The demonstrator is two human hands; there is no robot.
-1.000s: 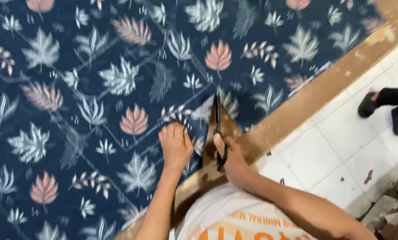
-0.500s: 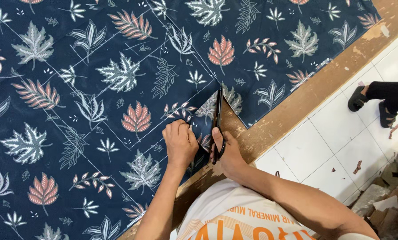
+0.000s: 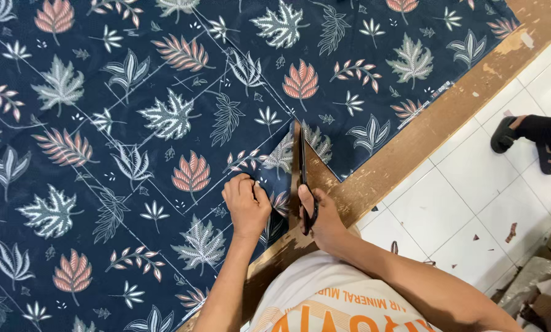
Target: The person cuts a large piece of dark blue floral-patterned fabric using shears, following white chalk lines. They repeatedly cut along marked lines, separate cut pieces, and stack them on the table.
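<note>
A dark blue fabric (image 3: 164, 123) printed with white and salmon leaves lies spread over a wooden table (image 3: 435, 129). My right hand (image 3: 321, 218) grips black scissors (image 3: 302, 166), their blades pointing away from me into a cut that runs up from the cloth's near edge. The cut has opened a wedge of bare wood to the right of the blades. My left hand (image 3: 246, 206) presses the fabric flat just left of the cut, fingers curled on the cloth.
The table's edge runs diagonally from bottom centre to top right. Beyond it is white tiled floor (image 3: 447, 203) with small scraps. Another person's foot in a black sandal (image 3: 521, 138) stands at the right. Crumpled material (image 3: 540, 283) lies at the bottom right.
The scissors and my right hand have advanced a little farther into the fabric, lengthening the cut. My left hand has stayed beside it. The view shifted slightly.
</note>
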